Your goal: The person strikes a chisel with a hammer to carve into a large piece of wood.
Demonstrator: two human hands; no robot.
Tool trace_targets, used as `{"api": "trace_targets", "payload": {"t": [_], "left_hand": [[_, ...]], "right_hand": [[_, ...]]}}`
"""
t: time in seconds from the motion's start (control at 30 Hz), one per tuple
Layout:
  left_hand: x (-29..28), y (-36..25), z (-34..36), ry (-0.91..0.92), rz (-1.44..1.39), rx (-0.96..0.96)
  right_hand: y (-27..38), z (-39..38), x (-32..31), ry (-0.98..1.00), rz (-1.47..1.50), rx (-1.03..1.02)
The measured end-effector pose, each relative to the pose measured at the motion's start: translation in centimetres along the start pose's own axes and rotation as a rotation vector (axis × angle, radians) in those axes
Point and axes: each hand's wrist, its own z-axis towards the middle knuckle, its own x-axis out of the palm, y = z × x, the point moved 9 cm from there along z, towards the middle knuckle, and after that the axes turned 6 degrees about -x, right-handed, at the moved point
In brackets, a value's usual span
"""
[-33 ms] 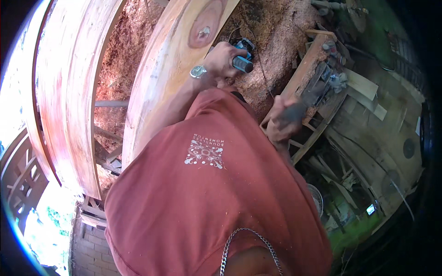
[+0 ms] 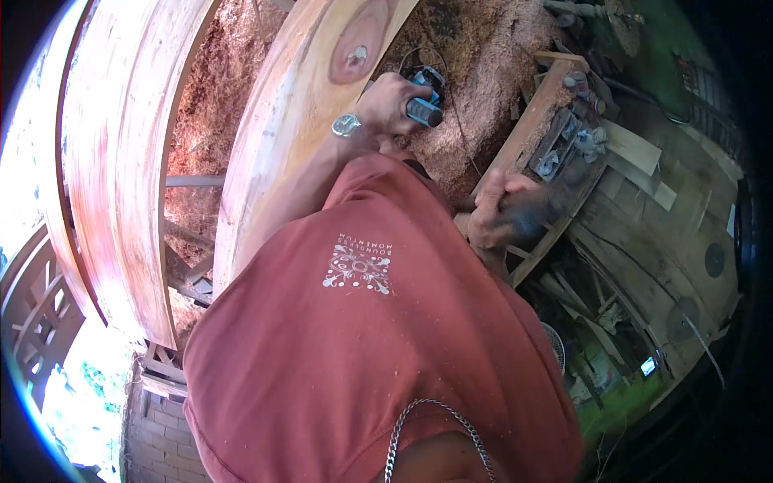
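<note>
My left hand (image 2: 388,105), with a watch (image 2: 346,125) on its wrist, is closed around the handle of a blue-and-black power tool (image 2: 423,111). The tool is beside the edge of a broad wooden slab (image 2: 310,121) with a dark knot, and my left forearm lies over that slab. To the right, my right hand (image 2: 489,213) is raised with its fingers curled. A dark thing (image 2: 529,216) at those fingers is smeared by motion, so its kind cannot be made out.
Another long plank (image 2: 121,161) stands at the left. Reddish wood shavings (image 2: 483,72) lie heaped between slab and bench. A thin cord runs over them. The wooden bench frame (image 2: 535,121) at the right carries jars and plastic bags (image 2: 590,143). Flat boards (image 2: 636,149) lie beyond it.
My right hand has shifted slightly and turned, and the dark blurred thing at it has moved a little down and right. The left hand and the power tool stay in place.
</note>
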Motion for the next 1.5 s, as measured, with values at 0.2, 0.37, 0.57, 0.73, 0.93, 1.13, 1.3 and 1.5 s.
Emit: {"api": "trace_targets", "payload": {"t": [0.2, 0.37, 0.57, 0.73, 0.93, 1.13, 1.3, 1.5], "left_hand": [[0.4, 0.2, -0.1, -0.036, 0.012, 0.101], [0.9, 0.0, -0.9, -0.008, 0.013, 0.046], [1.0, 0.6, -0.5, 0.012, -0.059, -0.082], [-0.2, 0.2, -0.9, 0.01, -0.083, -0.105], [2.3, -3.6, -1.4, 0.052, -0.008, 0.176], [2.5, -1.8, 0.6, 0.004, 0.063, 0.163], [1.2, -2.2, 1.4, 0.015, 0.074, 0.117], [1.7, -1.7, 1.4, 0.005, 0.086, 0.116]], "right_hand": [[0.2, 0.3, 9.0, 0.273, -0.081, -0.149], [0.6, -0.3, 4.9, 0.172, 0.097, -0.125], [0.9, -0.9, 2.5, -0.208, -0.044, -0.068], [0.1, -0.7, 8.3, 0.204, 0.121, -0.2], [-0.2, -1.3, 3.9, 0.101, 0.165, -0.058], [-3.2, -1.1, 2.1, 0.014, 0.1, -0.016], [-4.4, -1.4, 1.9, -0.019, 0.125, 0.098], [-4.5, -1.4, 2.8, 0.061, 0.065, 0.071]]}}
